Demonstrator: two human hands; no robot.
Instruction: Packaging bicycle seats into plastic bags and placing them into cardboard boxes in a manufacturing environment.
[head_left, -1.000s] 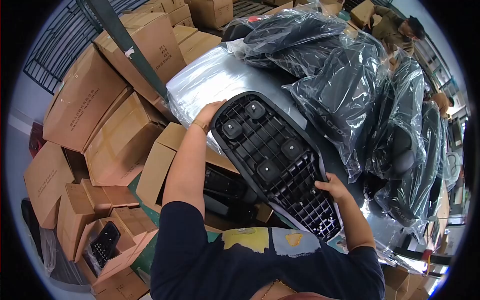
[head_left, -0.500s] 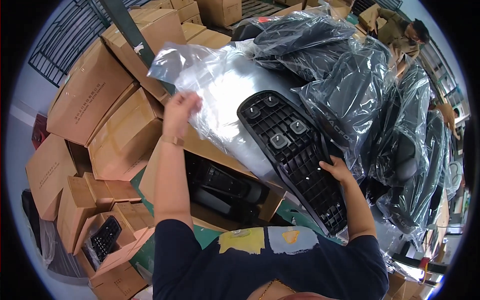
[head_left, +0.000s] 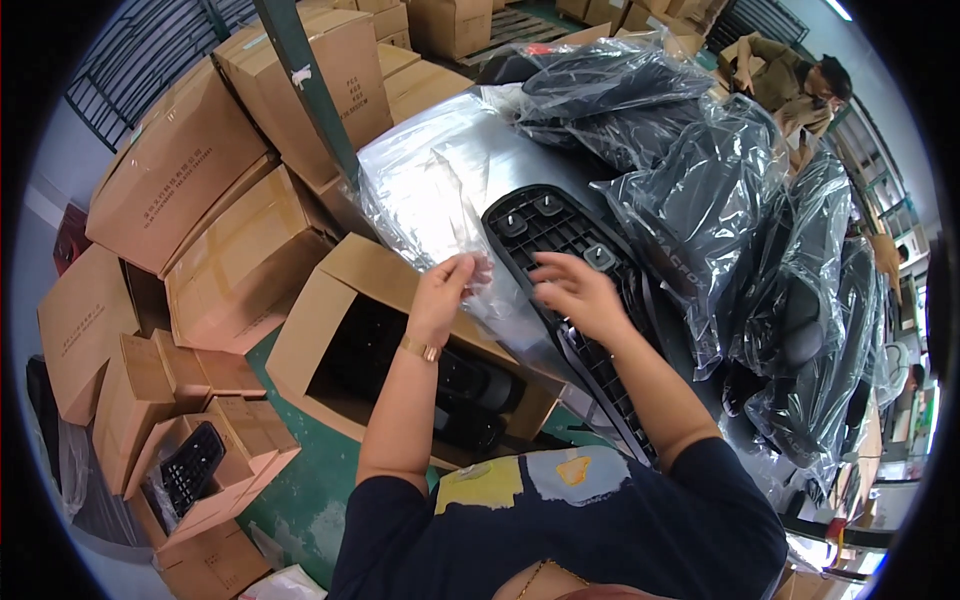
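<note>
My left hand, a watch on its wrist, pinches the edge of a clear plastic bag that lies spread over the table. My right hand hovers just to the right, its fingers bent and apart with nothing seen in them. Beneath it a long black plastic seat base lies with its ribbed underside up, showing studs on square pads. Its lower end is partly behind my right forearm.
Seats wrapped in clear plastic crowd the table's right side. Below left, an opened carton holds black parts. Stacked cartons and a green post stand at left. A co-worker is at the far right.
My right hand has let go of the seat base and moved up and left. My left hand has come down and right with the bag's edge, pulling the bag flatter.
</note>
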